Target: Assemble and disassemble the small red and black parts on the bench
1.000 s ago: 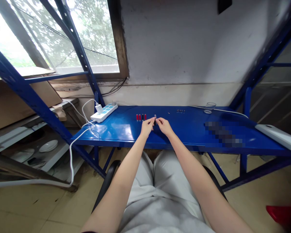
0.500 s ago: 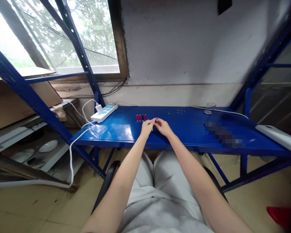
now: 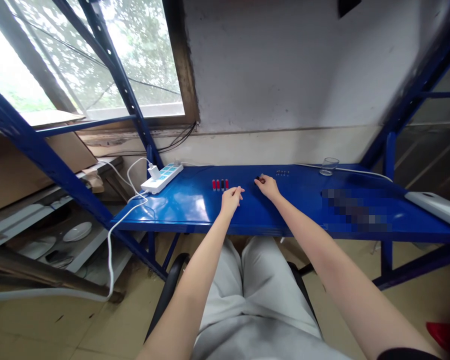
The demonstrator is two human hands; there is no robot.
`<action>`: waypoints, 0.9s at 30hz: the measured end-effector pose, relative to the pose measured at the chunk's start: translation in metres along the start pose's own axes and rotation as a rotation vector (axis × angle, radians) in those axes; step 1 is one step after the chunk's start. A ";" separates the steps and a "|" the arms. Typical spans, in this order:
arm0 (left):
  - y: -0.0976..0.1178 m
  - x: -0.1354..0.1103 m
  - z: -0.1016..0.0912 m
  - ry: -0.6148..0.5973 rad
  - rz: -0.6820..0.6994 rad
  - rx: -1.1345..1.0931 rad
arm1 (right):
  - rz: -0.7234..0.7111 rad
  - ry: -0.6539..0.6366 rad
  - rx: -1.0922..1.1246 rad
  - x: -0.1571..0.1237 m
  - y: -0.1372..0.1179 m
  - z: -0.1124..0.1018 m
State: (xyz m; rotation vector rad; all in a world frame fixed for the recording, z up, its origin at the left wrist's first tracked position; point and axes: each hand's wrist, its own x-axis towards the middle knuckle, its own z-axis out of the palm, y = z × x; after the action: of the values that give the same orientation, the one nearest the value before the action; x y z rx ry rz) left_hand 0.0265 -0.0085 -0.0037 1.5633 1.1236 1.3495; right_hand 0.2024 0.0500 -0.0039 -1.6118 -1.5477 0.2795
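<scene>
Head view: the hands are separating after meeting, suggesting a pause in joint handling, with the right hand (image 3: 268, 187) pinching a small dark piece (image 3: 258, 178) over the blue table (image 3: 255, 215), the left hand (image 3: 231, 200) curling, contents impossible to tell, near four red and black tubes (image 3: 218, 184).

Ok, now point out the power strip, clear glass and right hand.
Power strip (image 3: 165, 176): head view, middle of top.
Clear glass (image 3: 328, 167): head view, side wall.
Right hand (image 3: 269, 187): head view, its back.
</scene>
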 end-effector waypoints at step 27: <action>0.000 -0.001 0.001 -0.087 0.017 0.165 | 0.008 -0.303 -0.283 0.042 0.019 -0.004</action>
State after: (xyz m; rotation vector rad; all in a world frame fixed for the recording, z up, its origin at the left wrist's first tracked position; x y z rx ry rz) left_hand 0.0278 -0.0096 -0.0044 1.7366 1.1954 1.2131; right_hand 0.2271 0.0883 0.0019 -1.8598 -1.8788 0.3322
